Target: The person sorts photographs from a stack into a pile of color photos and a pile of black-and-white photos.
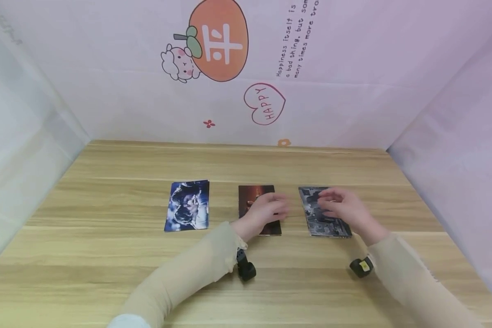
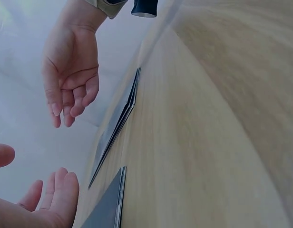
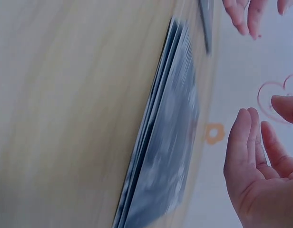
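Grips relaxed, above 2 photo piles

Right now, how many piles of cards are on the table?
3: the blue pile at left, the red pile partly behind the left hand, the grey pile partly behind the right hand. More could be hidden.

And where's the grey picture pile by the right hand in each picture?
Head: the grey pile is right of centre, partly behind the right hand.
Left wrist: the grey pile is left of centre, above the nearer pile.
Right wrist: the grey pile is large, around the middle.
Landmark in all three: the right hand.
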`<state>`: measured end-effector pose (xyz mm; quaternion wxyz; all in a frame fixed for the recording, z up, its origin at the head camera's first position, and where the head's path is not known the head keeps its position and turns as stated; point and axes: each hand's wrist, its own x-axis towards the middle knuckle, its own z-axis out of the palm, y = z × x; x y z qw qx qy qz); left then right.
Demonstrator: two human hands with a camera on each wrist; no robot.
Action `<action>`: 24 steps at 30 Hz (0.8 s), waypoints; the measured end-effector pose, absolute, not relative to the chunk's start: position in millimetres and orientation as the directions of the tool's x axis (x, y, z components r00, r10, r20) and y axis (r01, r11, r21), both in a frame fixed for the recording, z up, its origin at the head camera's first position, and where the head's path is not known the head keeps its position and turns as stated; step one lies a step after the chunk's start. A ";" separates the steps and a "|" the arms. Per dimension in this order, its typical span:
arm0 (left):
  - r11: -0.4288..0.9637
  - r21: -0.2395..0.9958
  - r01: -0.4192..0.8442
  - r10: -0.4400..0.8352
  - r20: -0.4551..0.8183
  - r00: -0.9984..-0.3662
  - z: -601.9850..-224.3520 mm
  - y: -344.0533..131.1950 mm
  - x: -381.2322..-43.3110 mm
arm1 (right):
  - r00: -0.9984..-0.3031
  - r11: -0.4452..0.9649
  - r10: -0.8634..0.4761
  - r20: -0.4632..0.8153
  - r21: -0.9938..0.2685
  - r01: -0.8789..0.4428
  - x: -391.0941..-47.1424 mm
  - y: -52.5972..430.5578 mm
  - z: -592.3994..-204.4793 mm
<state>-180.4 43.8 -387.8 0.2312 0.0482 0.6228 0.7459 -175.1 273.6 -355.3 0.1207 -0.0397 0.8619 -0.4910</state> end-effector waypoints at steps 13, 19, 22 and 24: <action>-0.059 0.975 -0.213 0.381 -0.175 -0.908 -385.4 5.9 -178.1 | -0.952 0.462 -0.236 -0.193 -0.885 0.065 -172.5 233.2 -357.4; -0.022 0.981 -0.195 0.415 -0.168 -0.894 -380.9 -7.8 -178.1 | -0.952 0.466 -0.228 -0.205 -0.881 0.078 -171.7 222.8 -357.6; 0.003 0.980 -0.197 0.389 -0.183 -0.903 -380.7 -17.4 -176.3 | -0.940 0.463 -0.250 -0.232 -0.881 0.095 -172.3 215.7 -359.2; 0.014 0.980 -0.196 0.368 -0.188 -0.911 -379.9 -22.7 -175.0 | -0.934 0.459 -0.260 -0.247 -0.882 0.106 -172.5 212.0 -360.4</action>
